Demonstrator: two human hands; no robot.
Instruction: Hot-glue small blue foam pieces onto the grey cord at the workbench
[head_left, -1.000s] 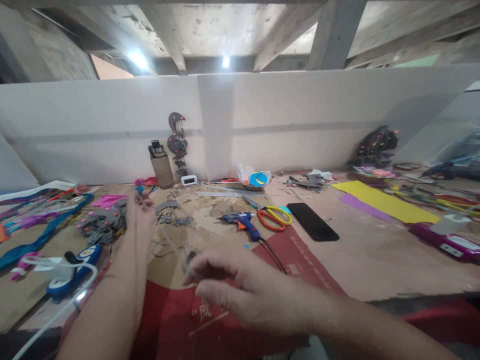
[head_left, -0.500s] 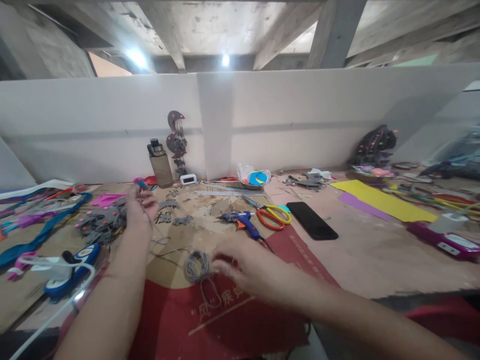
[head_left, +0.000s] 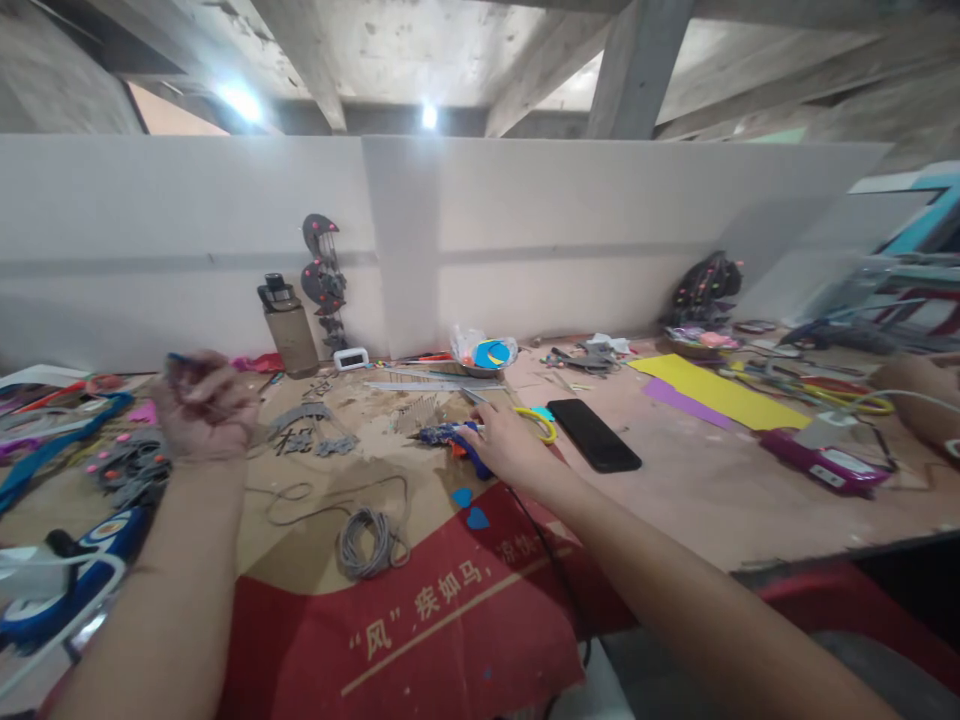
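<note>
My left hand [head_left: 210, 410] is raised at the left, its fingers curled around a small blue piece [head_left: 177, 366] that is mostly hidden. Farther right, my right hand [head_left: 510, 445] has its fingers closed over the blue hot glue gun [head_left: 480, 466], whose nozzle points left. The handles of the yellow scissors [head_left: 546, 425] peek out behind that hand. Two blue hearts [head_left: 478, 518] lie just below the gun. A coil of grey cord [head_left: 365, 543] rests between my arms, a loose length trailing left. Beyond it are grey cut-out pieces [head_left: 307, 430].
A black phone [head_left: 595, 436] lies right of my right hand, with yellow sheet [head_left: 727, 390] and a purple device [head_left: 825, 463] farther right. Another person's arm [head_left: 919, 400] is at the right edge. A bottle [head_left: 290, 335] stands by the wall; a blue power strip [head_left: 112, 540] lies left.
My right hand has moved from beside the cord coil up and away to the glue gun. The blue hearts have come into sight. The view has turned right, bringing in another person's arm.
</note>
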